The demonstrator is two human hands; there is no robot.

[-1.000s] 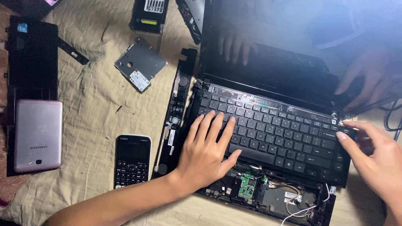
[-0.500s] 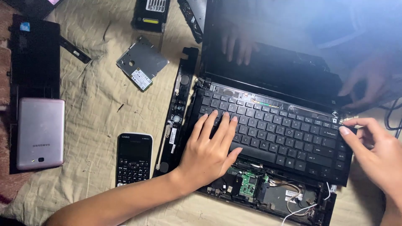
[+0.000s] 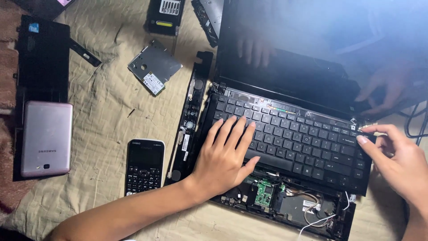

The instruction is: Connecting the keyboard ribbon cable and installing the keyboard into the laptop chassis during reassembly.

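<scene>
the landmark is the opened laptop (image 3: 290,147), lying on a tan cloth (image 3: 107,111) with its dark screen tipped back. nearest the camera, along the laptop's front edge, the palm rest is off and the insides show: a green circuit board (image 3: 264,193) and loose white wires (image 3: 325,216).

just behind that gap, the left hand (image 3: 223,154) lies flat on the left part of the black keyboard (image 3: 303,143), fingers slightly spread and pressing down on the keys, thumb stretched out along the keyboard's front edge. the keyboard sits loose in the laptop body, tilted a little out of its bed.

at the keyboard's far right corner, the right hand (image 3: 394,158) pinches the corner with thumb and forefinger tips together at the edge near the hinge; the other fingers curl behind.

left of the laptop, touching its side, a long black trim strip (image 3: 189,118) lies lengthwise. further left, a black calculator (image 3: 145,166) rests near the forearm, and well beyond it a pink phone (image 3: 47,137) lies on a black panel (image 3: 42,62).

farther back, left of the screen, a silver drive (image 3: 154,67) lies flat, and behind it a black battery pack (image 3: 164,15) at the top edge.
</scene>
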